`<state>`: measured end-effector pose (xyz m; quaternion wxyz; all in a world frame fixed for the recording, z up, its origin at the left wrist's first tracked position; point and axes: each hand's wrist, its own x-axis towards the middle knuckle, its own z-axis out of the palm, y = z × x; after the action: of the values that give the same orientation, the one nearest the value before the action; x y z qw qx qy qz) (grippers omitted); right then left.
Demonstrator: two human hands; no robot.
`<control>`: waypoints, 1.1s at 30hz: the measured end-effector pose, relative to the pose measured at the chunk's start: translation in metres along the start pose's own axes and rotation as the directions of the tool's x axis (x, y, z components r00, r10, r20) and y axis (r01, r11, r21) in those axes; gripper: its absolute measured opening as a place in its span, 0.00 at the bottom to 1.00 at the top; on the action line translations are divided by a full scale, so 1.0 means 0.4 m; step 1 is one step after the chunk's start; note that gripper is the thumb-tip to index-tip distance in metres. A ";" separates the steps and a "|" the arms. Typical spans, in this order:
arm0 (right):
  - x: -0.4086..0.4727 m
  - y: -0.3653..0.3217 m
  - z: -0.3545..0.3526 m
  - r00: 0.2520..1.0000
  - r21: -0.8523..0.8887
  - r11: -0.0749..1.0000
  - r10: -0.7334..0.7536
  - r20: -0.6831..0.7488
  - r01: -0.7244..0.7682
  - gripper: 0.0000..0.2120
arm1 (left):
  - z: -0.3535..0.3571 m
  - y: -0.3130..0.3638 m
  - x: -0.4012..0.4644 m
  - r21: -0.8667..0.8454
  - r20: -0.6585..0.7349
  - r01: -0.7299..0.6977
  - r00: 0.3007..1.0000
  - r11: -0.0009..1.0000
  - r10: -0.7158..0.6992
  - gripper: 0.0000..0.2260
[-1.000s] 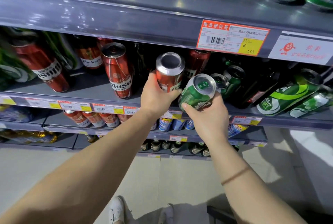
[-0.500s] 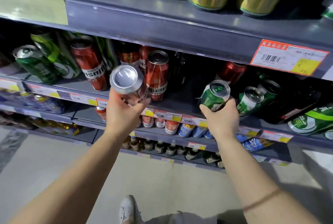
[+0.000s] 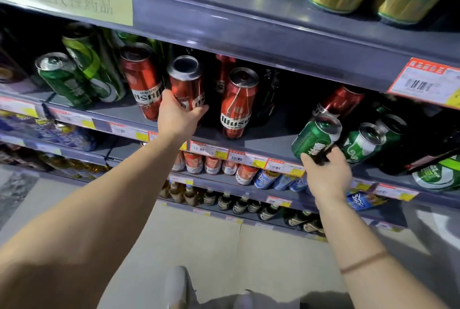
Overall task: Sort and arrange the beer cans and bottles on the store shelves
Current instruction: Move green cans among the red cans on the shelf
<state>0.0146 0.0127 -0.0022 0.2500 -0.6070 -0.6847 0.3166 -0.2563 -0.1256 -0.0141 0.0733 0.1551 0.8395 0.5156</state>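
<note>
At frame centre, the left hand (image 3: 179, 117) grips an upright red beer can (image 3: 187, 86), slotting between 2 red Wusu cans (image 3: 144, 82). At right, the right hand (image 3: 326, 174) clasps a tilted green beer can (image 3: 315, 138), just left of the green cans (image 3: 364, 143).

shop: price-tagged beer shelves (image 3: 249, 37)

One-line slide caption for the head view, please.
Left hand grips a red can on the shelf; right hand holds a green can.

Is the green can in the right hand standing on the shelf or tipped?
Tipped. The green can leans with its top up and to the right, gripped at its base by the right hand near the shelf edge.
</note>
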 end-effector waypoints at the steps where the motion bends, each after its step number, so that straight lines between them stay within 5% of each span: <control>1: -0.016 0.000 -0.006 1.000 0.033 0.999 0.003 -0.023 -0.003 0.24 | 0.002 0.001 0.008 0.011 0.006 0.004 1.000 1.000 -0.004 0.25; 7: 0.001 -0.086 -0.091 0.932 0.238 0.920 -0.248 -0.264 0.312 0.21 | 0.001 0.011 -0.002 -0.051 0.034 0.054 0.998 0.997 -0.052 0.24; 11: 0.119 -0.153 -0.146 0.903 0.184 0.927 -0.249 -0.349 0.327 0.19 | 0.004 0.008 -0.116 -0.105 -0.188 -0.057 0.981 0.993 0.037 0.27; 15: 0.178 -0.184 -0.139 0.934 0.177 0.936 -0.255 -0.251 0.304 0.20 | 0.029 0.023 -0.218 -0.115 -0.073 -0.155 0.986 0.981 0.147 0.31; 18: 0.210 -0.181 -0.132 0.995 0.170 0.985 -0.025 -0.092 0.041 0.17 | 0.058 0.049 -0.222 -0.072 0.107 -0.146 0.982 0.987 0.153 0.40; 22: 0.201 -0.208 -0.136 0.988 0.202 0.970 0.121 0.093 -0.138 0.11 | 0.095 0.080 -0.194 -0.026 0.148 -0.086 0.985 0.996 0.088 0.43; 25: 0.214 -0.188 -0.135 0.988 -0.081 0.995 0.073 0.139 -0.062 0.17 | 0.114 0.091 -0.176 -0.005 0.144 -0.104 0.984 0.995 0.103 0.32; 29: 0.234 -0.202 -0.122 0.961 -0.266 0.928 -0.225 0.163 0.262 0.22 | 0.129 0.090 -0.164 0.049 0.109 -0.129 0.986 0.990 0.123 0.23; 33: 0.244 -0.197 -0.117 0.972 -0.272 0.934 -0.214 0.095 0.232 0.21 | 0.137 0.078 -0.163 0.042 0.080 -0.123 0.990 0.992 0.119 0.21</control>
<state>-0.0180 0.1104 0.0833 0.1735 -0.5445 -0.7947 0.2047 -0.1736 -0.0880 -0.0138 0.0709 0.2273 0.8368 0.4931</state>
